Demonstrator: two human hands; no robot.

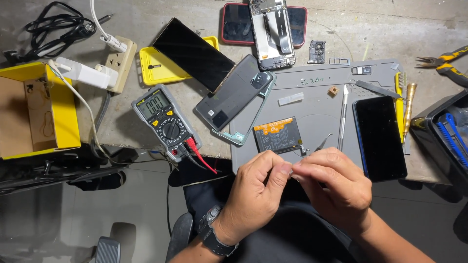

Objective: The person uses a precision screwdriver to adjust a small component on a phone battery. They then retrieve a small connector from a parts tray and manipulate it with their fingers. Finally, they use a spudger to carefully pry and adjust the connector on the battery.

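Observation:
My left hand (256, 195) and my right hand (336, 187) meet at the front edge of a grey work mat (317, 104). Their fingertips pinch something tiny between them; it is too small to identify. Just beyond them lies a phone battery (277, 135) with an orange strip, and metal tweezers (321, 143) beside it. A black watch is on my left wrist. A phone with a dark screen (380, 137) lies on the mat to the right of my hands.
A multimeter (165, 122) with red and black leads sits left of the mat. An opened phone body (237, 100), a black screen panel (193, 53), a yellow case (161, 65), a power strip (118, 62), a yellow box (63, 112), pliers (446, 63) and a black tool tray (448, 139) surround it.

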